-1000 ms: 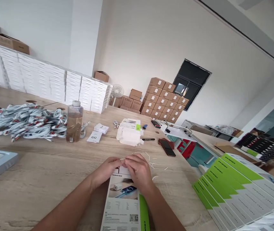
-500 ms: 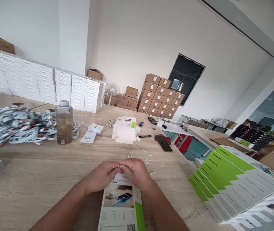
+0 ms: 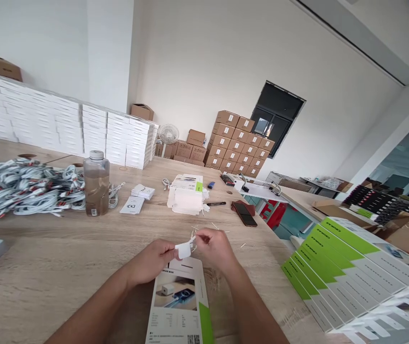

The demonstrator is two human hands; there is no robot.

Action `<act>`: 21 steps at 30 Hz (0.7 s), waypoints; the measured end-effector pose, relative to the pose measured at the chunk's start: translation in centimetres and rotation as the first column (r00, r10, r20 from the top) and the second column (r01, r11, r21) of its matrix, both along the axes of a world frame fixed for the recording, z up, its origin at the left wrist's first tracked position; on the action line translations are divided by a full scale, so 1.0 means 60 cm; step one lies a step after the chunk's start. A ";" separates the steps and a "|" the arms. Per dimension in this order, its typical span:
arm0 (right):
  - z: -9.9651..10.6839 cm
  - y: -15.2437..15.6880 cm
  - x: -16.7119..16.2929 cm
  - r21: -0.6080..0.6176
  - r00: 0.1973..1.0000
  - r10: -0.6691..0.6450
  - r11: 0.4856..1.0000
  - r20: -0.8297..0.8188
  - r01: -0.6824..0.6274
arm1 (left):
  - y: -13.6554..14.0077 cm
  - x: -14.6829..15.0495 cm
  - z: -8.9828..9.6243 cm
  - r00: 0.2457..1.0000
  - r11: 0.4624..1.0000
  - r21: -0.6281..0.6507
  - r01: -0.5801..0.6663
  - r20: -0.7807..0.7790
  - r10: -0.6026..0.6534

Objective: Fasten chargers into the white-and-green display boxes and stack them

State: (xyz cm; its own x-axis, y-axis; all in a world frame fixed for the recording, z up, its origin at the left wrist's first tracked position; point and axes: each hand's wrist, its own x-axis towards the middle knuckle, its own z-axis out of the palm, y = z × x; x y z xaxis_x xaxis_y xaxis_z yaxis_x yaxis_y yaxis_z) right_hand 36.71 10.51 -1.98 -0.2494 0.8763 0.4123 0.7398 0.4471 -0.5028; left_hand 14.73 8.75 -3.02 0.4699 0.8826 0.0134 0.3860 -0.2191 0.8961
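My left hand pinches a small white rounded-square piece above the top end of a printed box. Whether this piece is separate from the box, I cannot tell. A thin white strip runs from its upper right corner to the closed fingers of my right hand. The box, white with a green corner and a picture of a charger and phone, lies flat between my forearms. Several thin pale strips are scattered on the wooden table just beyond my hands.
A bottle stands beside a heap of white cables on the left. Flattened white cartons, small cards, a marker and a phone lie further off. Green-white boxes are stacked right.
My hands were together at the box's top end. The right hand has drawn slightly up and right with the thin strip, and the white piece in my left hand now shows.
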 end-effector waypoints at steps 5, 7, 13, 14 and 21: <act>-0.021 0.042 0.071 -0.037 0.977 -0.205 0.978 0.052 0.207 | 0.009 -0.004 -0.004 0.996 0.992 -0.094 -0.084 0.019 0.086; -0.026 0.048 0.085 -0.035 0.967 -0.244 0.968 0.076 0.248 | 0.009 -0.004 -0.002 0.995 0.989 -0.115 -0.095 0.031 0.099; -0.017 0.029 0.048 -0.001 0.981 -0.183 0.983 0.070 0.184 | 0.008 -0.001 0.001 0.992 0.986 -0.137 -0.094 0.075 0.105; -0.013 0.021 0.033 0.005 0.991 -0.126 0.992 0.047 0.126 | 0.008 -0.001 0.001 0.991 0.987 -0.135 -0.088 0.085 0.101; -0.005 -0.010 -0.028 0.015 0.977 0.200 0.980 -0.078 -0.200 | 0.007 -0.004 0.000 0.972 0.987 -0.159 -0.039 0.221 0.074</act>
